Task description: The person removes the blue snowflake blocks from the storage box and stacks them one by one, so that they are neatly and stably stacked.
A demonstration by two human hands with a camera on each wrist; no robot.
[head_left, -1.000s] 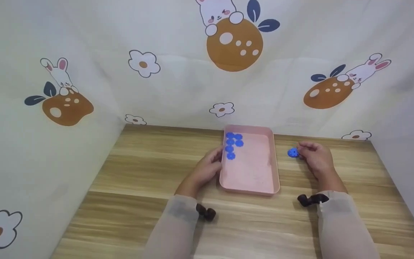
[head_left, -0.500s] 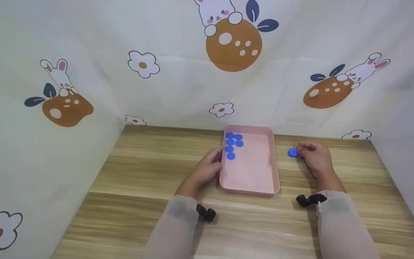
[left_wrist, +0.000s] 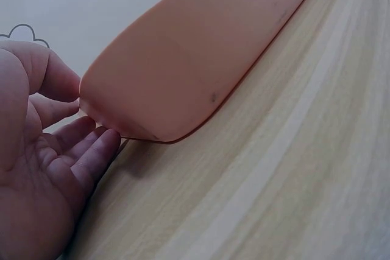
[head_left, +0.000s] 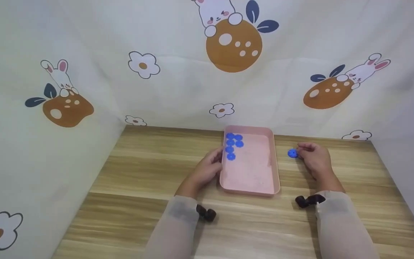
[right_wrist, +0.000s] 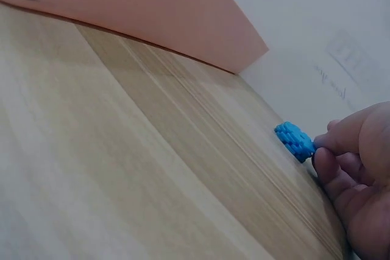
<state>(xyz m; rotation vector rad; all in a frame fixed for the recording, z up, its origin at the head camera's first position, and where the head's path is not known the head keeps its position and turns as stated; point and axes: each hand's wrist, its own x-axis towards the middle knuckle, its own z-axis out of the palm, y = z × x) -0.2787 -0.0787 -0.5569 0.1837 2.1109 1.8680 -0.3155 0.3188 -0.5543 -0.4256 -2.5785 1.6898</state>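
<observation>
My right hand (head_left: 314,158) pinches a small stack of blue scalloped discs (head_left: 292,153) between thumb and fingertips, right of the tray. In the right wrist view several layers show in the blue stack (right_wrist: 295,140); whether it touches the table I cannot tell. The pink rectangular tray (head_left: 252,176) stands at the back middle of the table. Several blue scalloped discs (head_left: 230,142) lie inside it along the left wall, in two columns at the far corner. My left hand (head_left: 206,171) rests its fingertips against the tray's outer left wall; the left wrist view shows them at the wall (left_wrist: 177,59).
The wooden table (head_left: 149,162) runs back to a pale curtain (head_left: 178,90) printed with rabbits, fruit and flowers. Similar cloth walls stand at left and right. A black wrist mount (head_left: 207,214) sits on the left sleeve, another mount (head_left: 309,201) on the right.
The right hand and wrist have shifted very slightly left, and the blue stack has turned a little between the fingers. The left hand, tray and discs in it stay put.
</observation>
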